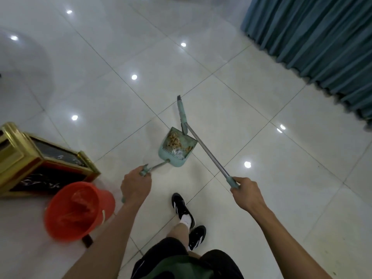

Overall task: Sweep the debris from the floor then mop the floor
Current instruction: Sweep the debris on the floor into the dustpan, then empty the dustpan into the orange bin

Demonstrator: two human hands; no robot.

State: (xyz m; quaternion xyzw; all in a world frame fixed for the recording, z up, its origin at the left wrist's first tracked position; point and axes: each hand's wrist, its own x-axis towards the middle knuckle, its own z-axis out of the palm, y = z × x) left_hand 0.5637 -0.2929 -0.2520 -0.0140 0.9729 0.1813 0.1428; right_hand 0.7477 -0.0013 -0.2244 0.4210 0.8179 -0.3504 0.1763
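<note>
Dustpan [177, 151], loaded, hangs ahead of my left hand [135, 183], fingers wrapped on its handle; red bin [74, 212] lies left; right hand [246, 193] grips broom [205, 148]

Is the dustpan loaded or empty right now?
Loaded: brown debris and a pale scrap lie inside the dustpan, held by the left hand.

Even, cool overhead lighting; round lamp glare spots on glossy floor tiles [221, 101]. Soft shadows. Wide-angle bending at edges. Slight motion blur throughout.
</note>
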